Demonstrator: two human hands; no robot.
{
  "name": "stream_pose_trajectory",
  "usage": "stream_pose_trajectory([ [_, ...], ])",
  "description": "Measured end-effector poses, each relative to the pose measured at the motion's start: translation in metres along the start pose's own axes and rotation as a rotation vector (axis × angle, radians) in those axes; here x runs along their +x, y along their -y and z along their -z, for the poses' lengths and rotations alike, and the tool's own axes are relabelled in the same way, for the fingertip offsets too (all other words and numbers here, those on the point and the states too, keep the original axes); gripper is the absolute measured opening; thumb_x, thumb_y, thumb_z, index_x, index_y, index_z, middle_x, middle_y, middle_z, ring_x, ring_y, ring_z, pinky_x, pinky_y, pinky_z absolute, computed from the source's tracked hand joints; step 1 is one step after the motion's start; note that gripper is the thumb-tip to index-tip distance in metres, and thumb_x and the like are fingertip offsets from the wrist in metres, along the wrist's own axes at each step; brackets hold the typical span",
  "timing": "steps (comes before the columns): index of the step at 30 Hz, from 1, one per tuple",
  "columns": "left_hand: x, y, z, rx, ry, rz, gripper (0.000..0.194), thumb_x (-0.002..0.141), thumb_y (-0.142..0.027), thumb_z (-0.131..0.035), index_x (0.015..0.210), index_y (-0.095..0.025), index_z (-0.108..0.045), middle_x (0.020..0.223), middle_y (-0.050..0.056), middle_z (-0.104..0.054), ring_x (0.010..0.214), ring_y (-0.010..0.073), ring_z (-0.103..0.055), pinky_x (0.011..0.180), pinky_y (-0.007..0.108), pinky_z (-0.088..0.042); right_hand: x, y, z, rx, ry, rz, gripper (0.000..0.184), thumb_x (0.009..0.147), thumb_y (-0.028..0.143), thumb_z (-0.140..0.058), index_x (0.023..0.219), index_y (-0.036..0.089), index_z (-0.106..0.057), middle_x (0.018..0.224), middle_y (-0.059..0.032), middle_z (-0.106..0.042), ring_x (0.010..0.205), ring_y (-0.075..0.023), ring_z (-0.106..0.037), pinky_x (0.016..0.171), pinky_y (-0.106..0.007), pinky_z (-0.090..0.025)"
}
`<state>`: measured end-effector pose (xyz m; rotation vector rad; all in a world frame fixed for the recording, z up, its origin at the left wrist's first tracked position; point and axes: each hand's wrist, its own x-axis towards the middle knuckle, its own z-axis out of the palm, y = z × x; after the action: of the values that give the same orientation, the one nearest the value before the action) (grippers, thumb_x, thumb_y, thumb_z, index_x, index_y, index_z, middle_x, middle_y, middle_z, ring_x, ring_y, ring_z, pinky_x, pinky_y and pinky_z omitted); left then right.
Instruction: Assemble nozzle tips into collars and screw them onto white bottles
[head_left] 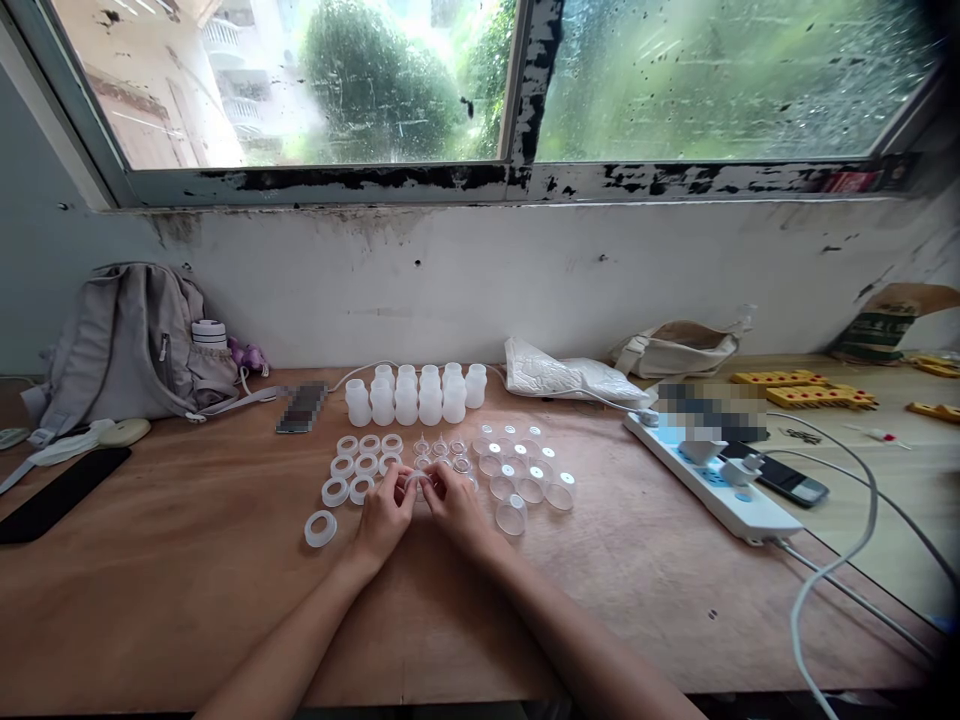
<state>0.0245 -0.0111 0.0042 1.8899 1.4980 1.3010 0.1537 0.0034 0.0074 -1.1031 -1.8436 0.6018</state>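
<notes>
My left hand [386, 517] and my right hand [459, 508] meet over the table, fingertips pinched on a small translucent ring-like piece [417, 479]; the fingers hide most of it. Left of them lie rows of white screw rings [342, 466], with one ring [320, 529] apart at the front. Just beyond my fingers stand several clear nipple-like teats [439, 448], partly covered by my right hand. Clear round caps [531, 488] are grouped to the right. Behind everything, small frosted white bottles [406, 402] stand upright in rows.
On the right runs a white power strip [712, 480] with plugs and loose cables [874, 490]. A grey backpack [142, 340] and a black flat object [64, 495] are at left. White plastic packaging [570, 377] and a beige pouch [679, 350] lie along the wall.
</notes>
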Motion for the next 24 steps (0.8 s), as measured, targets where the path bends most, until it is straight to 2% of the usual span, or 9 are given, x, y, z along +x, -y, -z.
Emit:
stream_pose_trajectory([
  [4,0.000,0.003,-0.002,-0.002,-0.001,-0.018,0.019,0.074,-0.027,-0.049,0.091,-0.021,-0.048,0.076,0.001,-0.059,0.057,0.0132,-0.056,0.057,0.026,-0.044,0.000,-0.002,0.000,-0.001,0.010,0.031,0.018,0.075,0.017,-0.043,0.091,0.020,-0.050,0.071,-0.0014,-0.056,0.061,-0.0126,-0.052,0.060,-0.024,-0.041],
  [11,-0.001,0.005,-0.003,0.061,-0.014,-0.039,0.012,0.074,-0.024,-0.048,0.085,-0.021,-0.048,0.064,-0.002,-0.056,0.056,0.0126,-0.055,0.056,0.024,-0.043,-0.001,-0.001,-0.003,-0.026,0.011,0.009,0.009,0.072,0.015,-0.043,0.078,0.020,-0.048,0.065,0.0004,-0.052,0.057,-0.0123,-0.048,0.055,-0.023,-0.039],
  [15,-0.001,0.003,-0.002,0.024,-0.021,-0.026,0.011,0.074,-0.025,-0.049,0.084,-0.020,-0.047,0.064,-0.002,-0.055,0.054,0.0114,-0.055,0.054,0.022,-0.043,-0.001,0.001,-0.001,0.017,-0.002,0.002,0.008,0.073,0.016,-0.045,0.078,0.020,-0.049,0.063,0.0013,-0.052,0.056,-0.0115,-0.048,0.055,-0.023,-0.039],
  [18,0.001,0.005,-0.001,-0.111,-0.023,0.025,0.017,0.075,-0.027,-0.049,0.089,-0.020,-0.045,0.070,-0.001,-0.056,0.055,0.0103,-0.055,0.053,0.021,-0.044,0.001,0.004,0.005,0.213,0.039,-0.048,0.013,0.076,0.025,-0.047,0.087,0.020,-0.051,0.069,-0.0001,-0.055,0.059,-0.0115,-0.051,0.056,-0.024,-0.043],
  [22,0.004,0.011,-0.001,-0.277,-0.056,0.068,0.016,0.074,-0.025,-0.051,0.086,-0.019,-0.043,0.077,0.001,-0.055,0.060,0.0106,-0.056,0.054,0.022,-0.046,0.007,0.007,0.014,0.682,0.098,-0.273,0.031,0.080,0.039,-0.043,0.104,0.020,-0.043,0.075,-0.0017,-0.056,0.058,-0.0121,-0.057,0.050,-0.025,-0.047],
  [24,0.006,0.013,-0.001,-0.353,-0.020,0.063,0.012,0.073,-0.023,-0.050,0.083,-0.019,-0.044,0.082,0.002,-0.055,0.062,0.0107,-0.056,0.054,0.022,-0.047,0.009,0.006,0.015,0.794,0.112,-0.349,0.037,0.077,0.041,-0.046,0.107,0.020,-0.041,0.071,-0.0002,-0.056,0.052,-0.0112,-0.056,0.047,-0.024,-0.046],
])
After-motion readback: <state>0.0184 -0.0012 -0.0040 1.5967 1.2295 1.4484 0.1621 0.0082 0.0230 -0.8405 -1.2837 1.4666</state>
